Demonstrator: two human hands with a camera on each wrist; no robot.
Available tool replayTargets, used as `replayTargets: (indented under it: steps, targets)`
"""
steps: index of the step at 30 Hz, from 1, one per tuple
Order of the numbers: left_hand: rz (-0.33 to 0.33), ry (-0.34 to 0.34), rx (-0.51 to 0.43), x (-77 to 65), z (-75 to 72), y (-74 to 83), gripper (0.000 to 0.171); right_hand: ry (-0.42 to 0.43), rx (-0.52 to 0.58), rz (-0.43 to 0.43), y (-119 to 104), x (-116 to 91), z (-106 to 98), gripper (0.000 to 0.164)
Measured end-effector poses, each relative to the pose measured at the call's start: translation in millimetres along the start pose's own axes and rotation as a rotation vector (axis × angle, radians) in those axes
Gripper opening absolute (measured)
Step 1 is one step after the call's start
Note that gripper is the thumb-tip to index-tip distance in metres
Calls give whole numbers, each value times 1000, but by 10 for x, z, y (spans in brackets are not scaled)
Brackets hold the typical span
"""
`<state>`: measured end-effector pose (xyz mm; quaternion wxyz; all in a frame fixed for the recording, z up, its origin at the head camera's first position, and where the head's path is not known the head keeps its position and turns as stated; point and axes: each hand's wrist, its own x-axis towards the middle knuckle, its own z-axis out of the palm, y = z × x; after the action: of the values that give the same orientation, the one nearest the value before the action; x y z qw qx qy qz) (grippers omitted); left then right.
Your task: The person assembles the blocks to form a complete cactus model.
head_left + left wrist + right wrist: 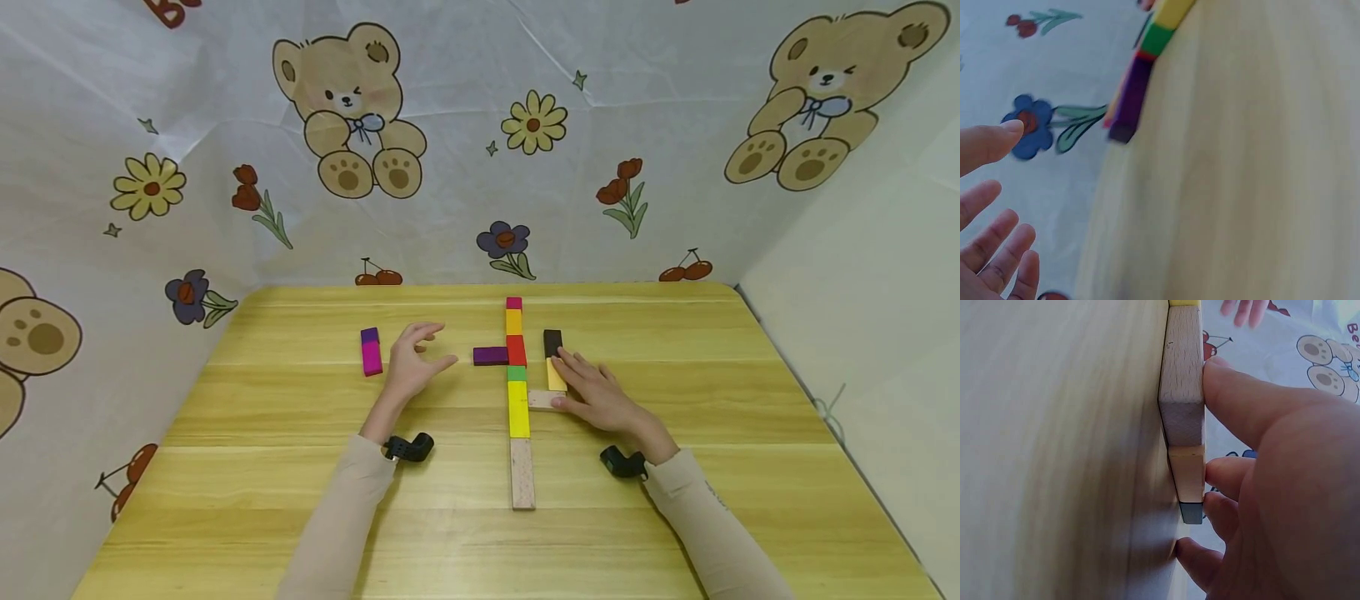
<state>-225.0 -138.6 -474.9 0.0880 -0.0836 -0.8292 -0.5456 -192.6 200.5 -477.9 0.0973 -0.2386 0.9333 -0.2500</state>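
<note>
My right hand [600, 396] rests on a side branch of wooden blocks. Its thumb touches a plain wood block [540, 401], and its fingertips lie on a pale orange block [554, 379] and near a black block [552, 342]. The plain block meets a column made of a yellow block [518, 409], a green block [517, 373], a red block [516, 350], an orange block [513, 322] and others. From the red one, a purple block [491, 357] sticks out leftward. Holding nothing, my left hand [411, 364] hovers left of it, thumb and fingers spread apart.
Left of my left hand, a magenta block [372, 359] lies end to end with a dark purple block [369, 335]. Another plain wood block [522, 473] forms the column's near end. A printed cloth [450, 225] hangs behind the wooden table [247, 500].
</note>
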Motion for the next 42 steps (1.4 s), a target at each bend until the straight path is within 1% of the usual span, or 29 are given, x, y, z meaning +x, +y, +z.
replayTargets:
  steps: [4,8,10,13,15,18,22,30,42]
  targets:
    - [-29,59,-22,-55,-344,-36,60,3,-3,-5,4,-3,-3,75]
    - [-84,121,-23,-145,-667,-183,65,12,-14,-14,17,0,11,74]
    - [-120,147,-11,-189,-783,-269,68,16,-18,-19,20,1,16,74]
    - [-181,147,-1,-241,-886,-387,72,15,-15,-11,18,2,13,74]
    - [-217,134,4,-261,-917,-445,74,13,-18,-7,18,2,10,74]
    - [-258,111,11,-273,-925,-505,76,11,-19,-4,17,3,7,74]
    - [-283,89,38,-278,-909,-537,79,11,-22,-4,8,2,6,74]
    - [-286,71,33,-290,-889,-554,80,14,-26,-8,-12,-6,-1,74]
    - [-273,7,68,-279,-912,-557,76,12,-23,-1,-13,-8,-2,74]
